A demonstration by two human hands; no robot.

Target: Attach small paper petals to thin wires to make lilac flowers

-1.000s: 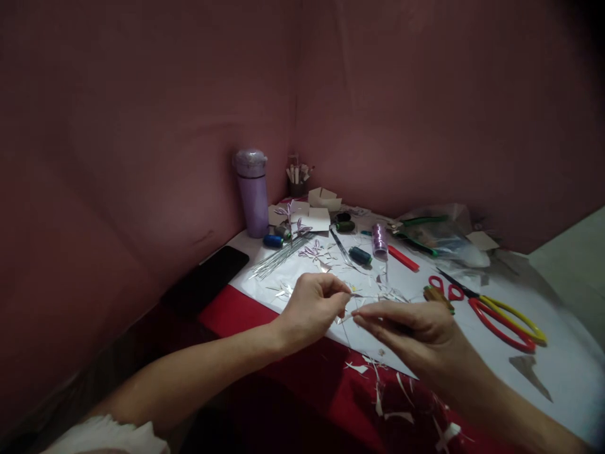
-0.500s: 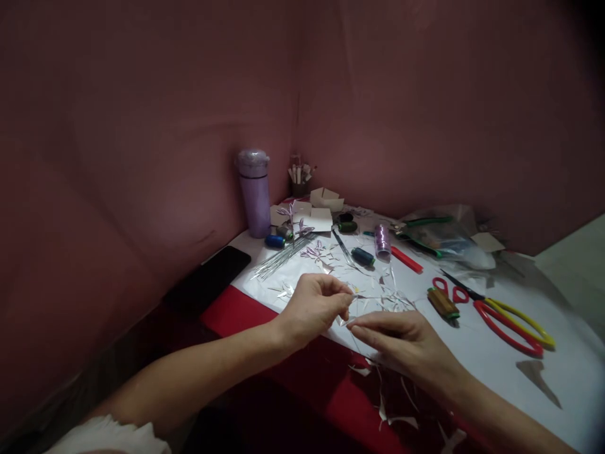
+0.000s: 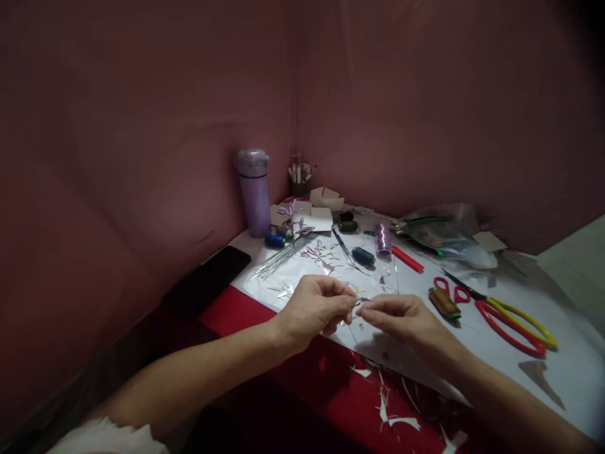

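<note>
My left hand (image 3: 317, 310) is pinched closed near the front edge of the white sheet (image 3: 491, 353), with a thin strand running down below its fingertips. Just to its right, my right hand (image 3: 397, 316) is also pinched, its fingertips close to those of the left. A small shiny piece shows between the two hands, too small to make out. Behind them are paper scraps, a dark teal thread spool (image 3: 363, 256), a lilac thread spool (image 3: 383, 239) and purple leaf-like pieces (image 3: 312, 251).
A purple bottle (image 3: 256, 195) and a black flat object (image 3: 208, 277) are at left, near thin wires (image 3: 283, 255). Red-and-yellow-handled scissors (image 3: 515, 328), a brown spool (image 3: 444, 303) and a plastic bag (image 3: 454, 236) are at right. White scraps (image 3: 404, 421) lie on red cloth (image 3: 302, 384).
My right hand has moved slightly up, its fingertips now closer to level with the left's. My left hand has shifted only slightly.
</note>
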